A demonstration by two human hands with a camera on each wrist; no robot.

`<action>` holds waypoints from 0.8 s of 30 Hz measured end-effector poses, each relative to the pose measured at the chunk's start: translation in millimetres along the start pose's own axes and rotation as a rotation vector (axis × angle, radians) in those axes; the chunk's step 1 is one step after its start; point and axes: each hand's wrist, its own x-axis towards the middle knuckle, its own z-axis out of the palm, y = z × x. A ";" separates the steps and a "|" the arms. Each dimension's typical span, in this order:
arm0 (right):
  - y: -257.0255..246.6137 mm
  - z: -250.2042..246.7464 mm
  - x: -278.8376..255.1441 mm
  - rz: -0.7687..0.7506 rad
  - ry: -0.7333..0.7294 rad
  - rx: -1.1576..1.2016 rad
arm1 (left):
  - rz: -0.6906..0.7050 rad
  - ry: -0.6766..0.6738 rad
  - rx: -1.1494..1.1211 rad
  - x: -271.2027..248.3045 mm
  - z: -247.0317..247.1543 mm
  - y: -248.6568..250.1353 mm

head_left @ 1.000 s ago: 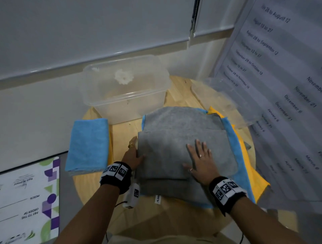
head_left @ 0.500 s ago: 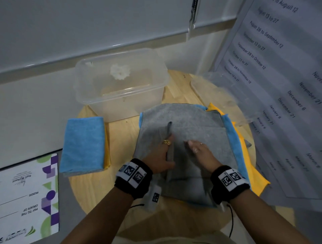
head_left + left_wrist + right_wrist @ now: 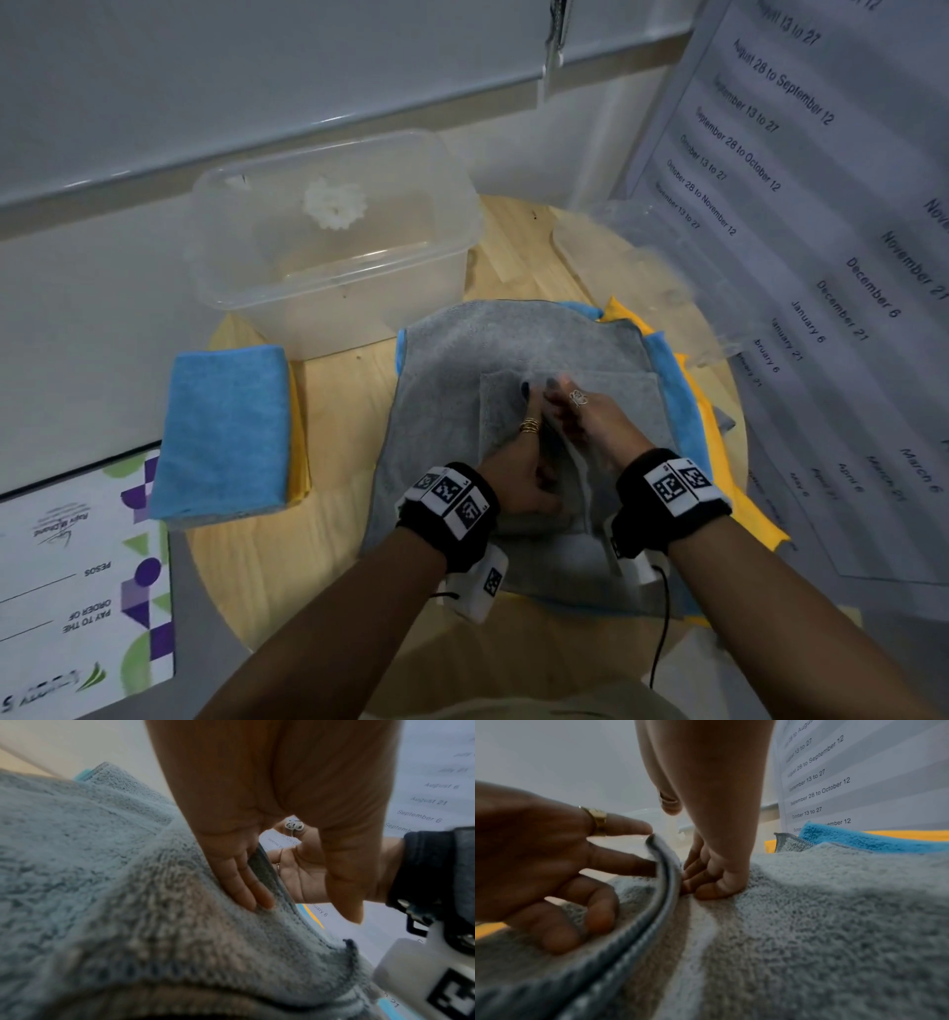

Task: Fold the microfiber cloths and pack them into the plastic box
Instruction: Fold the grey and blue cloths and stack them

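Head view – grey cloth (image 3: 518,360): atop spread stack on round table (image 3: 334,406), partly folded; raised fold edge runs away from the person, long axis near-to-far.
Head view – L hand (image 3: 518,462): fingers extended along left side of raised flap, touching it.
Head view – R hand (image 3: 590,426): on right side of flap, close to L; grip unclear here.
Head view – plastic box (image 3: 328,241): far left on table, lid off, no cloth inside; folded blue cloth (image 3: 226,431) beside it on a yellow one.
Head view – vs 0.5 s ago: hands now closer together, flap standing higher between them.
L wrist view – L fingers (image 3: 241,882): straight, flat against cloth edge (image 3: 267,870); R palm open behind it.
R wrist view – R fingers (image 3: 706,874): curled, tips pressed into cloth at base of the flap; pinch or press, can't tell.
R wrist view – hidden: lower stack mostly covered; only blue (image 3: 859,839) and yellow rims show; foreground blurred.
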 end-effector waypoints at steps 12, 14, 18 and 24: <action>7.8 -1.0 2.7 -0.204 0.220 -0.490 | 0.087 0.690 0.117 30.8 -56.4 -0.2; 6.8 1.3 1.3 -0.215 0.238 -0.509 | 0.018 0.517 0.283 47.6 -70.9 -4.2; 6.0 13.0 -5.6 -0.279 0.371 -0.539 | -0.092 0.295 0.686 64.3 -82.0 -10.8; 43.7 24.6 -27.8 -0.534 0.176 -1.275 | -0.117 0.337 0.686 71.3 -74.7 -16.7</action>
